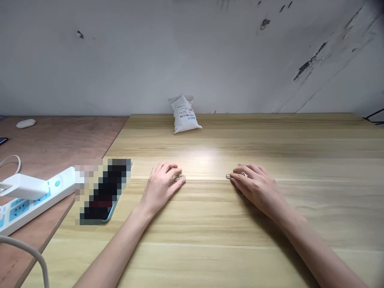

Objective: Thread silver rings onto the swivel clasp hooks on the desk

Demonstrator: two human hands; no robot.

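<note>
My left hand (162, 185) lies palm down on the light wooden table (240, 224), fingers stretched and close together, its fingertips on a few small metal rings or clips (179, 176). My right hand (255, 184) also lies flat, fingers extended, covering several more small metal rings (240, 174) that show at its fingertips and underneath. Neither hand grips anything.
A small white printed bag (184, 114) stands at the table's far edge by the wall. A phone (103, 192) lies at the table's left edge. On the adjoining brown table sit a white power strip (33, 198) with a plugged adapter, cables and a white mouse (25, 123).
</note>
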